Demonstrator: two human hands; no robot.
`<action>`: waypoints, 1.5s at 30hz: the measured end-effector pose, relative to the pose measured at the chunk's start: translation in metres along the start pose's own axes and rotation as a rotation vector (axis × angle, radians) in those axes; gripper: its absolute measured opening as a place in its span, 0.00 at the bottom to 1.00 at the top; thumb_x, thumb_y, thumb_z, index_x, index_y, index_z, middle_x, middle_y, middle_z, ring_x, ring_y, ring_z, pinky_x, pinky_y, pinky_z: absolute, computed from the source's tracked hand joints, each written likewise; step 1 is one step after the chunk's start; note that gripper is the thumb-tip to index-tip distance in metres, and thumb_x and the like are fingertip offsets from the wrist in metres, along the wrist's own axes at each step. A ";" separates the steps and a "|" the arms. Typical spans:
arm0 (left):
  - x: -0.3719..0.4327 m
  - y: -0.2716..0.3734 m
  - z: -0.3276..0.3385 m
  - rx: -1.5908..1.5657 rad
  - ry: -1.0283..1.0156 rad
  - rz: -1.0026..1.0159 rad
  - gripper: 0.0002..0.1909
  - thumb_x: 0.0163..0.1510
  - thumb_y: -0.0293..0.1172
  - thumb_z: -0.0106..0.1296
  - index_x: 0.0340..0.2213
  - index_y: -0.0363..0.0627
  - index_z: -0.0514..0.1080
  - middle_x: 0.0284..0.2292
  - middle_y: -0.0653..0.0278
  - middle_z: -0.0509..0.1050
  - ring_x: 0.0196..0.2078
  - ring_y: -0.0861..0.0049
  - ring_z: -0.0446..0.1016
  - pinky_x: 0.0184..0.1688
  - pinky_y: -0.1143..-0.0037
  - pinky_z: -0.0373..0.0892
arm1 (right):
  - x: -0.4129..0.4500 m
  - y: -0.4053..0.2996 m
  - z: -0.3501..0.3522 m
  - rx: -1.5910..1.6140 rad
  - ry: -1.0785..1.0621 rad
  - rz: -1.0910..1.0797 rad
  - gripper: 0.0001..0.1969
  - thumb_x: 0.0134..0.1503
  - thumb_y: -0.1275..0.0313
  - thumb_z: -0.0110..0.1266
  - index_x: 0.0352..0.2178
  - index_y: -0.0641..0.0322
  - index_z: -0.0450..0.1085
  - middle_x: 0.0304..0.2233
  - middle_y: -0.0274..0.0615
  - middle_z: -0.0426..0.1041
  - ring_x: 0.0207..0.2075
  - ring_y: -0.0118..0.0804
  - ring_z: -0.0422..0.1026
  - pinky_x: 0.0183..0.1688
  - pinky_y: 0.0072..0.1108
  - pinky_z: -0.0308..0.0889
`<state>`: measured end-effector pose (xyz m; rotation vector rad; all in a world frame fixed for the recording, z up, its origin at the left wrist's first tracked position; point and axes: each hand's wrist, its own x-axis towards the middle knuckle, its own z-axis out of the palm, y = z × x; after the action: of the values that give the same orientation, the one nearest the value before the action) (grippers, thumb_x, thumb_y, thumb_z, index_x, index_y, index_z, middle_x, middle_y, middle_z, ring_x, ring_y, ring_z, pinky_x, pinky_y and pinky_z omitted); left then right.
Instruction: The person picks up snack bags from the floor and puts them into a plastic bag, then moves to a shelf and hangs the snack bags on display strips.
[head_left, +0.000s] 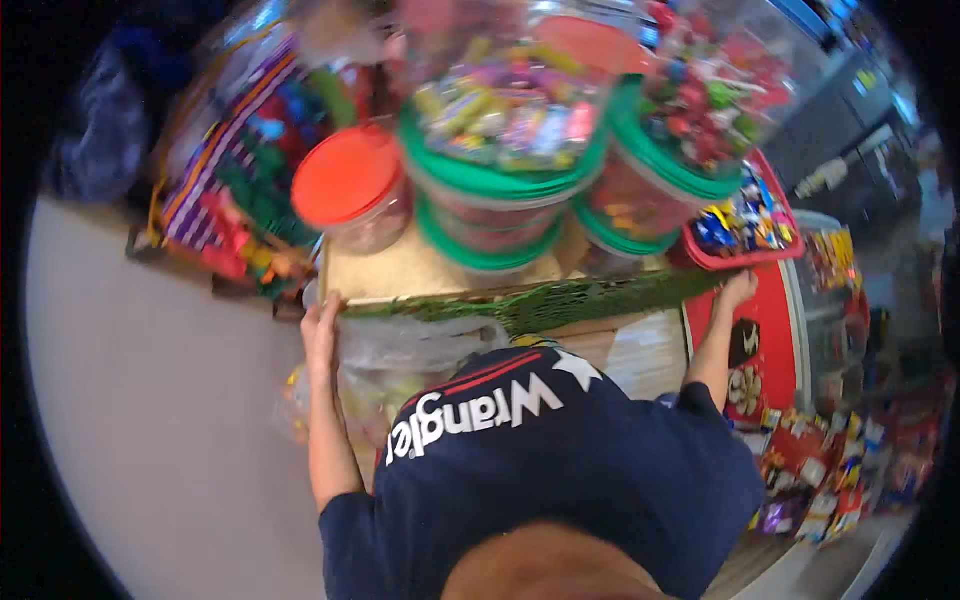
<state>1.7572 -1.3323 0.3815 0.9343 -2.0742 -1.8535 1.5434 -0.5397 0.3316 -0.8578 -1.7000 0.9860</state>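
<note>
My left hand (321, 322) grips the left front corner of a shallow wooden board (375, 264), thumb and fingers at its edge. My right hand (739, 291) is closed at the far right end of the same front edge, just below a red plastic basket (712, 259) of wrapped sweets. Green netting (555, 306) runs along the front edge between the hands. On the board stand a tub with an orange lid (349, 176), stacked clear tubs with green lids (502, 176) holding wrapped candy, and another green-lidded stack (667, 169) topped by lollipops. The picture is blurred.
A striped woven bag (225, 150) with colourful contents stands at the left. Under the front edge hangs a clear plastic bag (405, 352). To the right are a red printed panel (765, 337) and many packaged snacks (817, 465). Pale floor (165, 390) lies at the left.
</note>
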 end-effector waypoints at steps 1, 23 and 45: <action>-0.026 0.016 0.000 -0.007 0.130 0.090 0.24 0.49 0.46 0.51 0.32 0.31 0.70 0.27 0.64 0.72 0.28 0.82 0.65 0.32 0.81 0.61 | -0.055 -0.009 0.037 -0.119 0.073 -0.104 0.13 0.49 0.71 0.44 0.32 0.72 0.67 0.27 0.49 0.72 0.30 0.39 0.70 0.35 0.27 0.65; -0.027 0.034 0.003 0.160 0.265 -0.015 0.21 0.39 0.37 0.45 0.31 0.29 0.68 0.26 0.56 0.72 0.29 0.72 0.68 0.35 0.75 0.63 | 0.005 -0.021 0.079 0.003 -0.273 0.039 0.17 0.50 0.63 0.42 0.31 0.68 0.69 0.28 0.47 0.71 0.31 0.38 0.69 0.36 0.32 0.64; -0.008 0.023 -0.001 0.307 0.217 0.005 0.23 0.38 0.39 0.44 0.32 0.29 0.68 0.26 0.49 0.72 0.32 0.65 0.71 0.37 0.72 0.64 | 0.003 -0.026 0.096 -0.095 -0.328 0.035 0.15 0.48 0.67 0.42 0.31 0.69 0.69 0.28 0.48 0.71 0.31 0.40 0.69 0.36 0.31 0.64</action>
<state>1.7572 -1.3285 0.4057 1.1419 -2.2540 -1.3808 1.4492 -0.5700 0.3348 -0.8218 -2.0289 1.1241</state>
